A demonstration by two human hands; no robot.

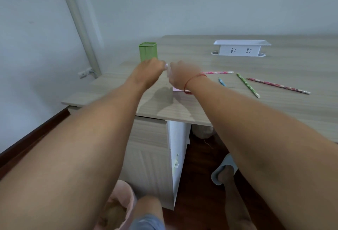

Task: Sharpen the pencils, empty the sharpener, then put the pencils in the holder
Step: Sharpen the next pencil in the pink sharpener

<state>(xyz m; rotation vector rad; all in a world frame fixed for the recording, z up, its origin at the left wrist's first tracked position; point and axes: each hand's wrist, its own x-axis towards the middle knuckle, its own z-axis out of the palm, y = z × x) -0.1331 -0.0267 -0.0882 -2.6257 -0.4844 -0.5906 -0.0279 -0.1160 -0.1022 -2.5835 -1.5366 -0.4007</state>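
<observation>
Roughly at the middle of the frame, the left hand (150,69) and the right hand (182,76) meet above the tabletop (201,101), with a small pale thing (166,66) between them. Both hands are blurred, so I cannot tell whether either one pinches it or how the fingers lie. A red string bracelet (193,81) circles the right wrist, and a pink object (176,89) lies on the tabletop, partly hidden under that wrist. The green pencil holder (147,51) stands upright just behind the left hand. Right of the hands four pencils lie loose on the tabletop: a pink pencil (217,72), a blue pencil (221,81), a green pencil (247,85) and a red-patterned pencil (278,85). Further up and right sits a white socket box (241,48). At the bottom left a pink bin (117,207) stands on the floor.
</observation>
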